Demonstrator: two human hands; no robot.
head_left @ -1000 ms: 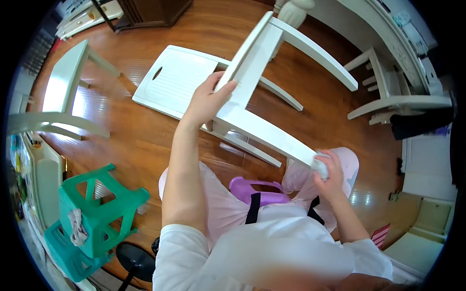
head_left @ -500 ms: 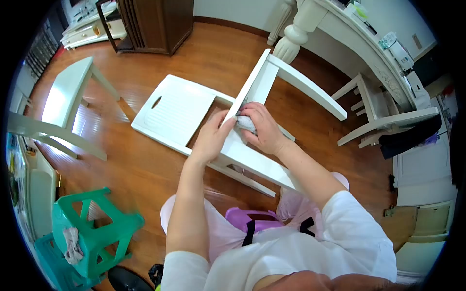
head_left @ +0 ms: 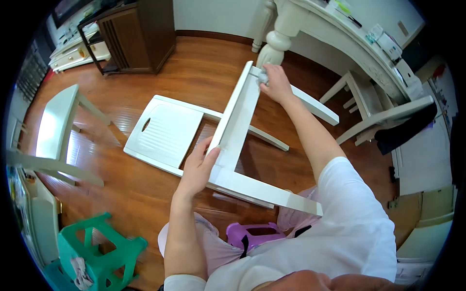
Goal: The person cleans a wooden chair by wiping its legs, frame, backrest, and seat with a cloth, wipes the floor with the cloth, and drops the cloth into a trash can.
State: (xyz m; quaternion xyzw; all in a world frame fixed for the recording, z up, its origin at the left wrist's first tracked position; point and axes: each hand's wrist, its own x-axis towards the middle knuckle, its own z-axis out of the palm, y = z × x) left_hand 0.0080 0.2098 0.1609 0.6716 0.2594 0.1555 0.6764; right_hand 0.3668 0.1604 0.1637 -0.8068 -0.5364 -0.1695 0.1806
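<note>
A white wooden chair (head_left: 165, 127) lies on its back on the floor in front of me, its backrest with an oval hand slot flat down and its legs pointing toward the right. My left hand (head_left: 198, 167) is closed around the near end of the seat edge (head_left: 230, 119), thumb on the inner side. At the far corner, where a leg meets the seat frame, my right hand (head_left: 276, 83) presses a bunched greyish-white cloth (head_left: 263, 77) against the wood. Most of the cloth is hidden under the fingers.
A green plastic stool (head_left: 97, 242) with a crumpled rag (head_left: 80, 272) stands at lower left. Another white chair (head_left: 58, 123) is further left. A purple stool (head_left: 252, 234) is beneath me. A cream table (head_left: 310, 22) and another chair (head_left: 371, 104) stand at right, a dark cabinet (head_left: 141, 39) behind.
My right hand has carried the cloth from the near inner part of the seat frame to its far corner. My left hand has slid toward me along the edge.
</note>
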